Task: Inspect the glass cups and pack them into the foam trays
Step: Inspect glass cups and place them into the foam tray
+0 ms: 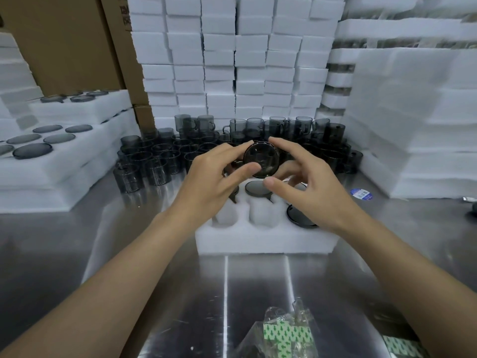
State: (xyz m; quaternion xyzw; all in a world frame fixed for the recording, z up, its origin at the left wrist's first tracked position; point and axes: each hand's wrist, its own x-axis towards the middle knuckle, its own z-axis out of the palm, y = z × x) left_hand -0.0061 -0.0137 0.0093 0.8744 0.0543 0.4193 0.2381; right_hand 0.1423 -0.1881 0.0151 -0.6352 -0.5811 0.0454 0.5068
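Observation:
A smoky grey glass cup [261,158] is held up between both hands, its round end facing me. My left hand [216,174] grips it from the left with thumb and forefinger. From the right, my right hand [304,187] touches its rim and underside. Below the hands lies a white foam tray [263,239] on the steel table. Cups [258,188] sit upside down in some of its pockets, one at the right [299,215]; two front pockets [259,213] show bare foam. Many more grey cups [160,156] stand behind the tray.
Filled foam trays [64,151] are stacked at the left. White foam blocks [232,60] form a wall behind, with foam sheets [413,112] at the right and cardboard boxes [72,40] at the back left. A plastic bag with green-patterned items [286,332] lies near me. A blue sticker [360,194] is on the table.

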